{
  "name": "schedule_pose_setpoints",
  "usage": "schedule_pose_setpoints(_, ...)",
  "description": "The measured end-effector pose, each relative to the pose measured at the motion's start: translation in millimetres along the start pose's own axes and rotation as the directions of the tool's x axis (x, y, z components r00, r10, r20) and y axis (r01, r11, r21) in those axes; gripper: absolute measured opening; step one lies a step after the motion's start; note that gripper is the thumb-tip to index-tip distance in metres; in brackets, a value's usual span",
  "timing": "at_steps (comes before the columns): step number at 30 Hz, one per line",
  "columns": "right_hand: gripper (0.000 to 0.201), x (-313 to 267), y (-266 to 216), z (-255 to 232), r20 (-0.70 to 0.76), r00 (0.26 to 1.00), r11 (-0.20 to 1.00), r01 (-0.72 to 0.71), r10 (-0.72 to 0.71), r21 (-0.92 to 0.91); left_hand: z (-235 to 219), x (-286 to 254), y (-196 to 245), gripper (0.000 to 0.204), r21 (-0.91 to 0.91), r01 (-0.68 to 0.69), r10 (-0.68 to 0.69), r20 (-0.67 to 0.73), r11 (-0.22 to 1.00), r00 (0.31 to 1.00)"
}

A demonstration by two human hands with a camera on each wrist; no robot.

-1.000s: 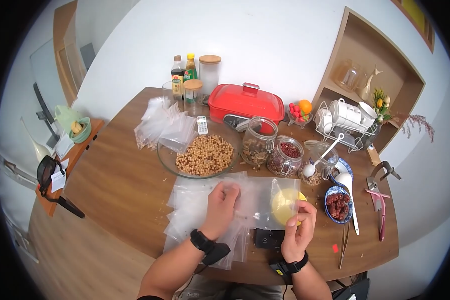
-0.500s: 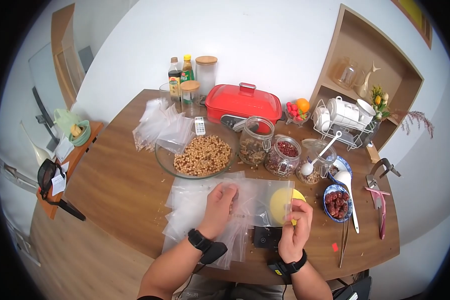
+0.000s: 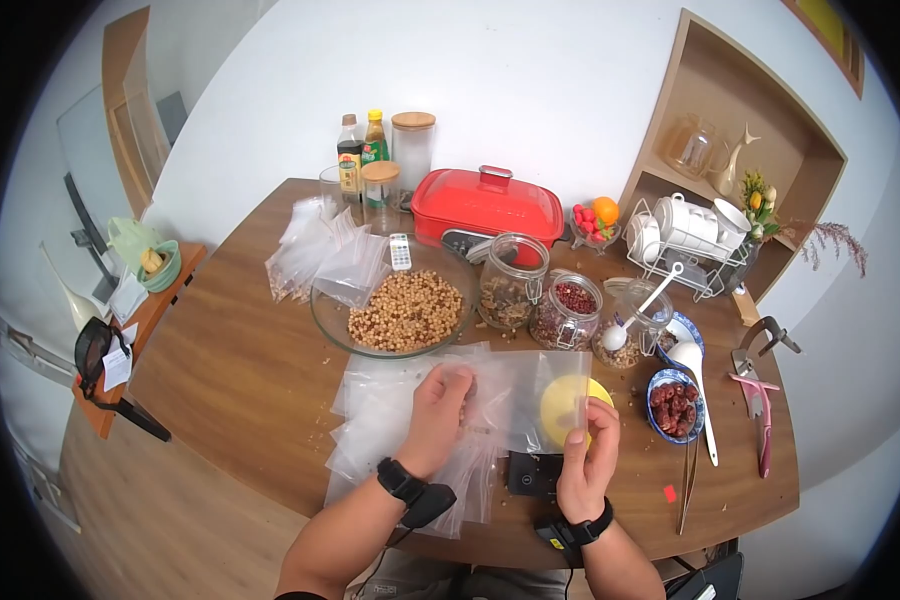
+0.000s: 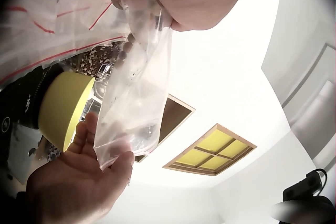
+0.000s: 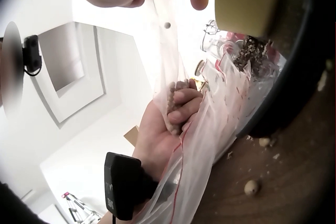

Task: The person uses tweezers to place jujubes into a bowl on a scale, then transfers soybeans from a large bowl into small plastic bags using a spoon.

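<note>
A clear plastic zip bag (image 3: 515, 395) stretches sideways between my two hands. My left hand (image 3: 438, 418) grips its filled end, where pale round beans (image 5: 171, 100) show beside the curled fingers. At the bag's other end my right hand (image 3: 590, 460) holds the edge between thumb and fingers. The bag's middle looks flat and see-through. Behind it, partly covered in the head view, a yellow bowl (image 4: 63, 108) sits on a black scale (image 3: 530, 476). Under my left hand lies a spread of more clear bags (image 3: 370, 440) with red zip lines.
Beyond the bags stands a glass bowl (image 3: 330, 325) of beans, with more bags (image 3: 315, 250) at its left. Glass jars (image 3: 513, 280) line up to its right, before a red electric cooker (image 3: 490, 205). A patterned bowl of dates (image 3: 675, 408) and tongs (image 3: 688, 490) lie right.
My right fingers have shifted slightly at the bag's edge, and that end of the bag has moved a little. My left hand keeps its grip. The head view has shifted slightly.
</note>
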State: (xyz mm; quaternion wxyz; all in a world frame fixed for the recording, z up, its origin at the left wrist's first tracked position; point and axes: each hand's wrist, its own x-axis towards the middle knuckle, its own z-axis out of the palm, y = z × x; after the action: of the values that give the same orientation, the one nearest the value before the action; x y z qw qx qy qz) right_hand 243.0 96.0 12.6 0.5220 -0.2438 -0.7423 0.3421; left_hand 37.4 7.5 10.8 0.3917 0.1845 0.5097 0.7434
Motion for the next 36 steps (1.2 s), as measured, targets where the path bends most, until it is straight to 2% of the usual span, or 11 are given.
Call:
schedule_pose_setpoints(6, 0.034, -6, 0, -2, 0.042, 0.994, 0.995, -0.097, 0.097, -0.018, 1, -2, 3, 0.025, 0.021, 0.0, 0.0, 0.019, 1.0, 1.0)
schedule_pose_setpoints(24, 0.032, -7, 1, -5, 0.061, 0.996, 0.997, -0.069, 0.07, -0.019, 4, -3, 3, 0.026, 0.062, 0.002, -0.004, 0.04, 0.998, 0.999)
schedule_pose_setpoints(29, 0.023, 0, -6, -5, 0.077, 0.997, 1.0, 0.007, -0.005, -0.025, 5, 1, -3, 0.024, 0.096, -0.054, 0.05, 0.034, 0.994, 0.998)
schedule_pose_setpoints(36, 0.018, 3, -17, -7, 0.067, 0.996, 0.996, 0.07, -0.066, -0.059, 0, 5, -4, 0.026, 0.234, -0.099, 0.091, 0.045, 0.967, 0.995)
